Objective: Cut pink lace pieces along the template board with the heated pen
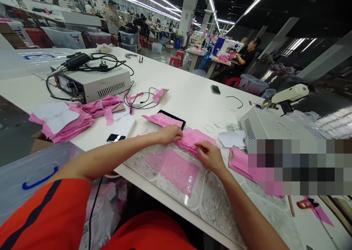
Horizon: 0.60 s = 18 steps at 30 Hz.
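Observation:
A stack of pink lace fabric (192, 135) lies near the table's front edge, between my hands. My left hand (171, 133) is closed at its left end, fingertips pinched together on the cloth. At the near right edge, my right hand (208, 154) has thumb and forefinger pinched on the lace, the other fingers curled. Just in front of the hands, a flat pink piece (180, 171) shows through a clear, glossy plastic sheet. Behind my left hand, another strip of pink lace (162, 119) lies partly across a black tablet (176, 121).
Pink pieces with paper (59, 120) are piled at left, before a grey power box (101, 83) with black cables. A second box (269, 127) stands at right, near folded pink fabric (239, 162). A phone (215, 89) lies farther back. A person (244, 59) sits beyond at a sewing machine.

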Available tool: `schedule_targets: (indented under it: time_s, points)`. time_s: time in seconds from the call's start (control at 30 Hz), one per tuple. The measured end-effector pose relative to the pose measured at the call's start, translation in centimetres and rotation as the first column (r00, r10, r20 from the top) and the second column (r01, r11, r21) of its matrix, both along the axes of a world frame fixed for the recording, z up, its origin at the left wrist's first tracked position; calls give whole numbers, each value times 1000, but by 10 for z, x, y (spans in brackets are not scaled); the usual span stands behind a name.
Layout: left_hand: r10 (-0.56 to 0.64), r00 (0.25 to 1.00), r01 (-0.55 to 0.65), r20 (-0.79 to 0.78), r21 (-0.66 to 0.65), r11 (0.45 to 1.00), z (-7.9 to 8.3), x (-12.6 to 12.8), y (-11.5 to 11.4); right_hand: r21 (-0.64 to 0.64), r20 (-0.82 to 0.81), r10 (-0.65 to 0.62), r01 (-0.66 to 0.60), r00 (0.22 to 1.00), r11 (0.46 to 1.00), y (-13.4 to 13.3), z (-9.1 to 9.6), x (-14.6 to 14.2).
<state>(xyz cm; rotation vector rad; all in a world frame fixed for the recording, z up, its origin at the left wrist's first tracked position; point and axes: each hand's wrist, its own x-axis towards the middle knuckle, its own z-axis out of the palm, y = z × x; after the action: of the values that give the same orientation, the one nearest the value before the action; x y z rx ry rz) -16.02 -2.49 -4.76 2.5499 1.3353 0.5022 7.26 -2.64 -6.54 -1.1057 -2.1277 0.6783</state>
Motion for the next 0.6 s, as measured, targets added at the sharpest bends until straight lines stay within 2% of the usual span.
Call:
schedule_targets:
  time_s: [0.17,0.43,0.6]
  points:
    - [-18,1000,18,-3,8,1000,-1,0,1,-8,9,4,-4,1000,1000,2,0,0]
    - [25,999,-24,-35,27,999,1,1,1,-16,20,3,-3,1000,1000,2,0,0]
    - [-10,1000,10,-26,10,1000,4,-3,1,-9,26,3,-3,1000,1000,2,2,0]
